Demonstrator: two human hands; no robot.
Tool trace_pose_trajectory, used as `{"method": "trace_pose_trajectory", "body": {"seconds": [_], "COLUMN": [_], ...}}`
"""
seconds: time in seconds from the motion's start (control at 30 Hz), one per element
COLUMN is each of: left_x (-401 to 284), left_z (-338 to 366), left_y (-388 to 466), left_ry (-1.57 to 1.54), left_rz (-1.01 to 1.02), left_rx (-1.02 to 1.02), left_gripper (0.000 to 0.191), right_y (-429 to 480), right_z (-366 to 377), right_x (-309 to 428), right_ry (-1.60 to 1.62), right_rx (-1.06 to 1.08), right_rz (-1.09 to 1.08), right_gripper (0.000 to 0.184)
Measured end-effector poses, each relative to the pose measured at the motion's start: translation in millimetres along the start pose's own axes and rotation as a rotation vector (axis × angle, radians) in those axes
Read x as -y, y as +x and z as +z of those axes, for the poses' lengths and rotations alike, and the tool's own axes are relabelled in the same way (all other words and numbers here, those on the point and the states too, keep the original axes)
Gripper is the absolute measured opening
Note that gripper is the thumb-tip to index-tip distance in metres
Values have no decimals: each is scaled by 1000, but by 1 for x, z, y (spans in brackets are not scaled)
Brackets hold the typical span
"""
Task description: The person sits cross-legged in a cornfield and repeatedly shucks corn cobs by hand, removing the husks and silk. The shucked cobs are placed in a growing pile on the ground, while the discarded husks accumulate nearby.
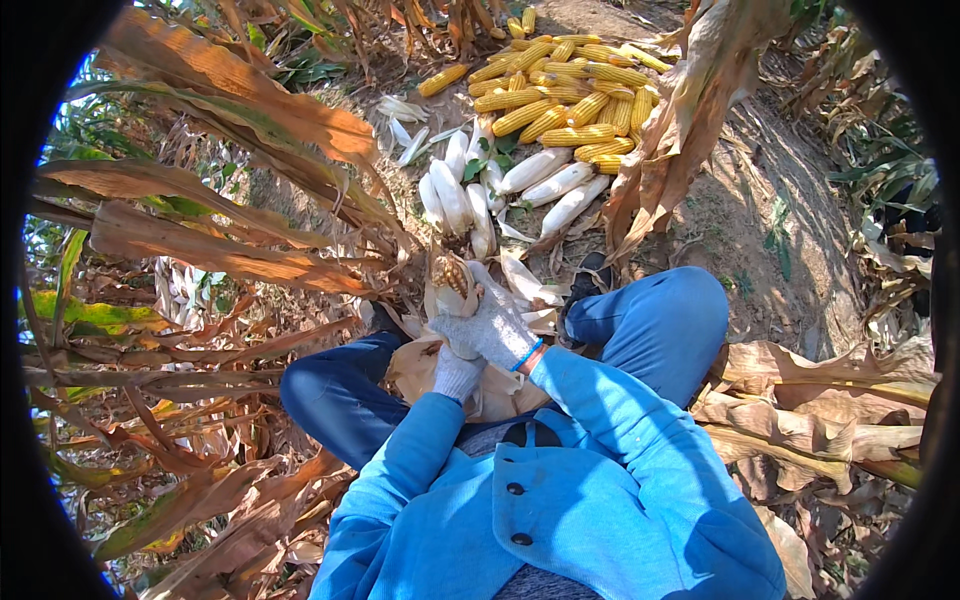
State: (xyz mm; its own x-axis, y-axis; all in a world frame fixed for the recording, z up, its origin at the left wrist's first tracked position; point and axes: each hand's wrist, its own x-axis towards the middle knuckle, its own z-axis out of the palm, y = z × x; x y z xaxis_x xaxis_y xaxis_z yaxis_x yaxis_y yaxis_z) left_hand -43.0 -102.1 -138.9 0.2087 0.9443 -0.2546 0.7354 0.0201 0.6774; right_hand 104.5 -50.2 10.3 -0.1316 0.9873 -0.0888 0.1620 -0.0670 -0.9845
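Note:
A partly husked corn cob (451, 276) shows its kernels at the top, with pale husk folded around its lower part. My right hand (491, 319), in a light grey knitted glove with a blue cuff edge, is closed around the cob and husk. Below it, my left hand (457, 370), also gloved, grips the lower end; its fingers are largely hidden behind the right hand. Beyond them lie several ears in white husks (452, 196), and behind these a pile of bare yellow cobs (562, 82). Loose husks (491, 394) lie between my legs.
Tall dry corn stalks and leaves (225, 247) crowd the left side. A large hanging dry leaf (675, 127) partly covers the pile's right edge. Bare soil (780, 262) slopes at the right, with dry leaves (817, 420) beside my knee. Dark shoes (589, 281) rest near the husks.

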Motion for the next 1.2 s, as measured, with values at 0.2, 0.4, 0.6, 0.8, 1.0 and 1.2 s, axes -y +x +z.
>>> {"method": "trace_pose_trajectory", "body": {"seconds": [0.2, 0.4, 0.6, 0.8, 1.0, 1.2], "left_x": [58, 18, -68, -69, -78, -96], "left_z": [37, 18, -49, -64, -81, -85], "left_y": [-3, -7, -12, -12, -14, -20], "left_ry": [303, 395, -13, -239, -237, -211], "left_rz": [212, 203, 45, -86, 2, 104], "left_rx": [9, 21, 11, -185, -283, -187], "left_gripper": [64, 61, 40, 36, 36, 39], "right_y": [-18, -1, 58, 49, 41, 51], "right_z": [24, 12, -40, -23, -8, -17], "right_x": [9, -6, -102, -93, -61, -93], "right_ry": [-355, -146, 1125, 1304, 1372, 1283], "right_rx": [311, 24, -301, -174, 9, -36], "right_rz": [-379, -8, 602, 487, 543, 538], "right_gripper": [71, 69, 43, 48, 42, 34]}}
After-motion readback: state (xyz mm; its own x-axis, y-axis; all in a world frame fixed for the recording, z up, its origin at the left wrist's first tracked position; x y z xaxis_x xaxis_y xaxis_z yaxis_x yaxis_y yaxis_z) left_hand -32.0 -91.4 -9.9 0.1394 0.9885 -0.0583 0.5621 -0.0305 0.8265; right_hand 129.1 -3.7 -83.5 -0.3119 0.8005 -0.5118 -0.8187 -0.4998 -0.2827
